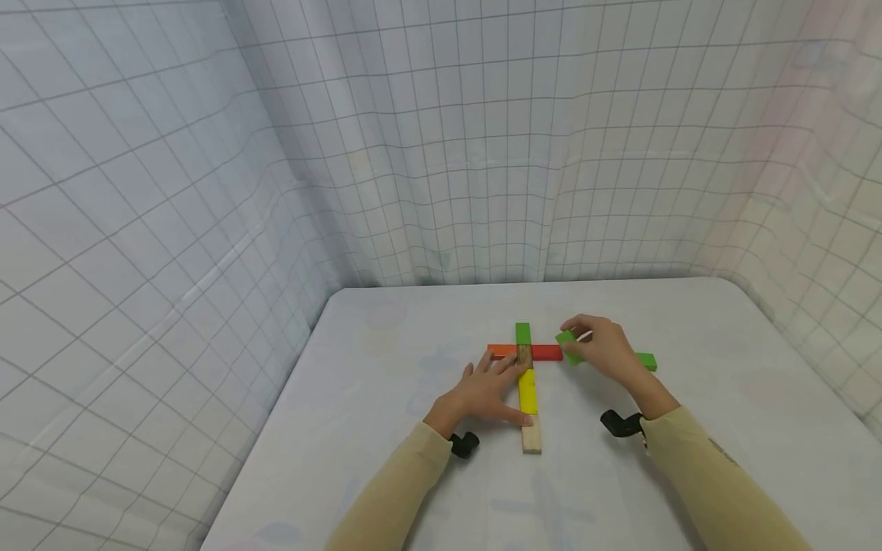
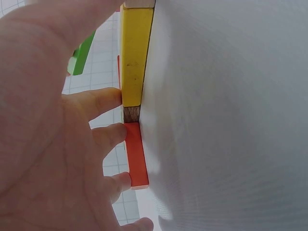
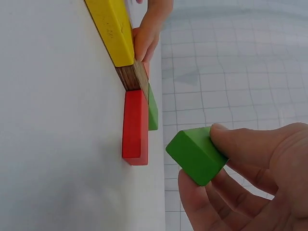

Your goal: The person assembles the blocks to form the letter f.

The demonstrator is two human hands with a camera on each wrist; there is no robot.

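Observation:
My left hand (image 1: 482, 394) lies with straight, spread fingers along a cross of wooden blocks. Its fingertips touch the orange block (image 2: 136, 154) and the side of the yellow block (image 2: 135, 57), by the dark brown block (image 1: 524, 357) at the centre; the thumb reaches the pale wood block (image 1: 531, 442) at the near end. My right hand (image 1: 602, 348) pinches a green block (image 3: 197, 156) between thumb and fingers, tilted and raised off the table, just beyond the outer end of the red block (image 3: 134, 127). Another green block (image 1: 523, 333) forms the cross's far end.
One more green block (image 1: 647, 361) lies right of the right hand, partly behind it. The white table (image 1: 372, 367) has its far edge against a gridded white curtain (image 1: 441, 153), which also hangs along the sides. Black wrist devices (image 1: 622, 423) sit at both sleeve cuffs.

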